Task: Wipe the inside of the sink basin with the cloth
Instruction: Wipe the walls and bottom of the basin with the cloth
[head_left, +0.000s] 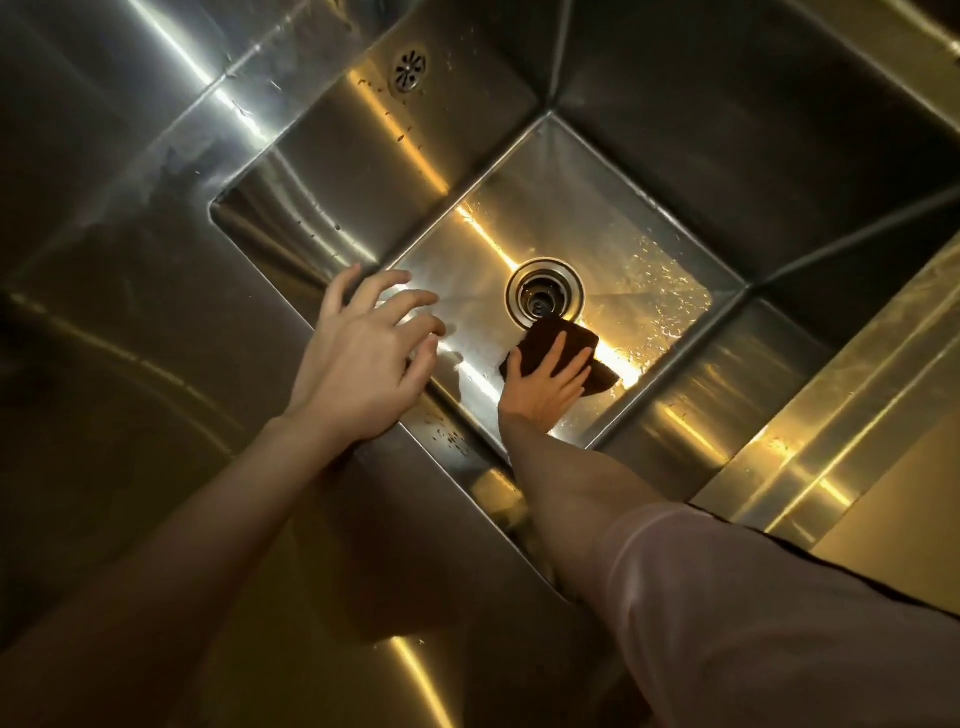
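A deep stainless steel sink basin (639, 156) fills the middle of the head view, its floor wet and shining. A dark cloth (548, 338) lies on the basin floor, just below the round drain (544, 297). My right hand (545, 384) presses flat on the cloth, fingers spread over it, arm reaching down into the basin. My left hand (363, 358) rests on the near left rim of the basin with its fingers apart, holding nothing.
A steel counter (130, 312) surrounds the basin on the left and front. A small perforated overflow grate (410, 70) sits on the basin's upper left wall. Water drops and dark specks dot the walls. A steel ledge (831, 415) runs along the right.
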